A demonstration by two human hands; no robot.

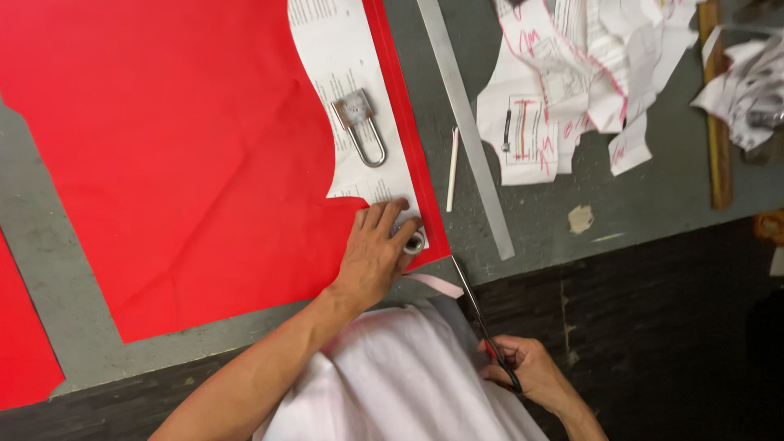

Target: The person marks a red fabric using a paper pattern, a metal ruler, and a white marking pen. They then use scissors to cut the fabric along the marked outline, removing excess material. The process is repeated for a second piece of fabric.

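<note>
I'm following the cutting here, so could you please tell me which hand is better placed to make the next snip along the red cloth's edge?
The right hand: it holds the scissors, blades at the red cloth corner. The left hand lies flat on the paper pattern.

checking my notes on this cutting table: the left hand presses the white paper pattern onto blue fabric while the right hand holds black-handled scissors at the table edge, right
Not quite: the fabric is red, not blue. The head view shows the left hand pressing the white paper pattern onto that red fabric, while the right hand holds the black-handled scissors at the table edge.

surface: grey worktable (pixel 637 204) | edge: dark wood-grain front (pixel 653 327) | light: even
</note>
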